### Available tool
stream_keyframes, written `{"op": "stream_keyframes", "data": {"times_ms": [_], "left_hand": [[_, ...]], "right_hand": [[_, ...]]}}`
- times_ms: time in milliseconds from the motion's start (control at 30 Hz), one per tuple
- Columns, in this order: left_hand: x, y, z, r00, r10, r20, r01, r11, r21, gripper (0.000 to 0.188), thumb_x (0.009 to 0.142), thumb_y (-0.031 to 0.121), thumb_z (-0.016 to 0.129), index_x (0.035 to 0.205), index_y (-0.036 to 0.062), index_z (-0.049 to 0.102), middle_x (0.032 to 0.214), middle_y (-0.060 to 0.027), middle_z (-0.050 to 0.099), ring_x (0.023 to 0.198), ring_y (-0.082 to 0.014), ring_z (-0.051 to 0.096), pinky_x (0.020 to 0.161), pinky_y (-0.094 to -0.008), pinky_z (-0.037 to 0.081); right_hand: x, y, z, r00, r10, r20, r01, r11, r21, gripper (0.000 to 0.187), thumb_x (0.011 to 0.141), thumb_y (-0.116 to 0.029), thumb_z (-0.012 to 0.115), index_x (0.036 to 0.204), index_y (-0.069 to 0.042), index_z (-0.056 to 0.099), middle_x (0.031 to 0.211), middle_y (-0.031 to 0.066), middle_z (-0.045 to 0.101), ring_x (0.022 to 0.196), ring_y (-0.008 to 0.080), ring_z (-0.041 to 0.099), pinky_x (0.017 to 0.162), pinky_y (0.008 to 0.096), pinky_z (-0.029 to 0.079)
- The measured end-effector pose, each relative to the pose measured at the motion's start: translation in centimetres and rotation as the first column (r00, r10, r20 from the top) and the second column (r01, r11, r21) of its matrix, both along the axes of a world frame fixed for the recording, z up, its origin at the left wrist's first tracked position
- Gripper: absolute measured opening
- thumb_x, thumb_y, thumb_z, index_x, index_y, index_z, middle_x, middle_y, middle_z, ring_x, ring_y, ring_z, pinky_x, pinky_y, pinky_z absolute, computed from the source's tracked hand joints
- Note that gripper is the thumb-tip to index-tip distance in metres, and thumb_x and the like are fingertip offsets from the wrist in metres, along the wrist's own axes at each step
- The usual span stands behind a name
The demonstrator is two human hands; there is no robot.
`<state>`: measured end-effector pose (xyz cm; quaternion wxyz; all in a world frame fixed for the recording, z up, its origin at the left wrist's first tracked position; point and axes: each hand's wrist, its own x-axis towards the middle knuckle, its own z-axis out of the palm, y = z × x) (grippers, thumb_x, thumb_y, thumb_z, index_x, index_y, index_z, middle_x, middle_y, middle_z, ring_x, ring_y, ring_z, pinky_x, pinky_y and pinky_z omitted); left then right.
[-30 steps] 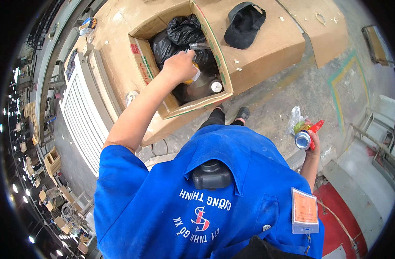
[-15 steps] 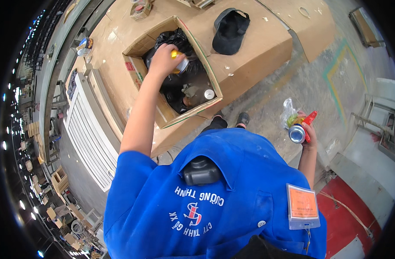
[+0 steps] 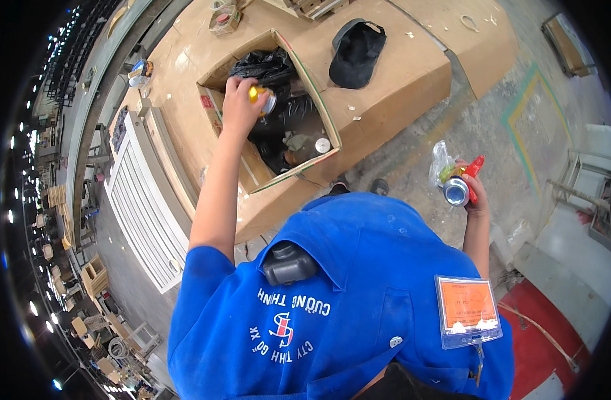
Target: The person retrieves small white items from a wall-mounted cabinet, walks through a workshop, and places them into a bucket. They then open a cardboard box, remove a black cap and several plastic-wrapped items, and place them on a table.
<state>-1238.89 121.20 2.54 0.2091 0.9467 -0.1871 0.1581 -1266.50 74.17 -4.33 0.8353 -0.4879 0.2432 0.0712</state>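
My left hand (image 3: pixel 239 107) is closed around a yellow can (image 3: pixel 257 95) with a silver end, above the cardboard box (image 3: pixel 319 110). Black plastic bags (image 3: pixel 299 115) lie inside that box, with a round white-topped thing (image 3: pixel 323 145) in its near right corner. Out to the right, over the floor, my right hand (image 3: pixel 475 193) grips a can (image 3: pixel 456 191) whose silver end faces up. In the same hand are a red wrapper (image 3: pixel 475 165) and a crumpled clear plastic bag (image 3: pixel 441 163) with something yellow-green in it.
The box stands on a cardboard-covered table (image 3: pixel 405 73). A black cap (image 3: pixel 359 53) lies right of it, and a small open box (image 3: pixel 223 19) sits farther back. White slatted panels (image 3: pixel 142 207) lean at the left. A red surface (image 3: pixel 539 333) is at the lower right.
My left hand has shifted slightly left with the yellow can, still above the box. My right hand keeps its hold on the can, wrapper and bag. The view has moved a little.
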Motion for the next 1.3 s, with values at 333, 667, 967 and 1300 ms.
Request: {"op": "stream_keyframes", "data": {"times_ms": [333,667,967,1300], "left_hand": [[10.0,0.8,-2.9,0.936,0.298,-0.19,-0.307,0.951,-0.023,0.043,0.07,0.037,0.065,0.096,0.0027,0.061,0.095,-0.0217,0.055,0.09,-0.0354,0.054,0.082,-0.0391,0.044],[10.0,-2.5,-6.9,0.995,0.088,-0.036,-0.074,0.96,0.271,0.033,0.072,0.029,0.065,0.091,0.0034,0.058,0.092,-0.0198,0.055,0.087,-0.0353,0.057,0.074,-0.0414,0.048],[1.8,-1.2,-3.5,0.642,-0.285,-0.711,0.454,0.889,0.053,0.032,0.068,0.021,0.061,0.095,0.004,0.059,0.094,-0.0187,0.053,0.09,-0.0342,0.053,0.082,-0.0396,0.044],[-5.4,0.6,-6.6,0.803,-0.19,-0.564,0.574,0.499,0.649,0.049,0.068,0.019,0.064,0.112,0.0041,0.048,0.108,-0.0159,0.043,0.095,-0.0284,0.048,0.076,-0.0343,0.046]], "right_hand": [[-2.1,-0.5,1.3,0.993,-0.116,-0.034,0.114,0.993,-0.044,0.037,0.073,-0.017,0.059,0.105,0.0,0.055,0.125,0.013,0.041,0.113,0.0253,0.045,0.095,0.0347,0.037],[-4.0,1.5,0.6,0.973,-0.172,-0.154,0.159,0.983,-0.09,0.044,0.07,-0.02,0.063,0.109,0.0,0.052,0.12,0.0132,0.045,0.105,0.0259,0.051,0.089,0.0355,0.042],[-2.9,2.4,1.4,0.966,-0.164,-0.2,0.152,0.986,-0.072,0.044,0.073,-0.018,0.06,0.112,-0.001,0.05,0.126,0.013,0.041,0.11,0.0259,0.048,0.092,0.0357,0.04],[-2.4,1.9,0.2,0.981,-0.141,-0.136,0.135,0.989,-0.052,0.039,0.074,-0.018,0.059,0.109,-0.001,0.053,0.127,0.0128,0.04,0.113,0.0261,0.046,0.094,0.0355,0.038]]}}
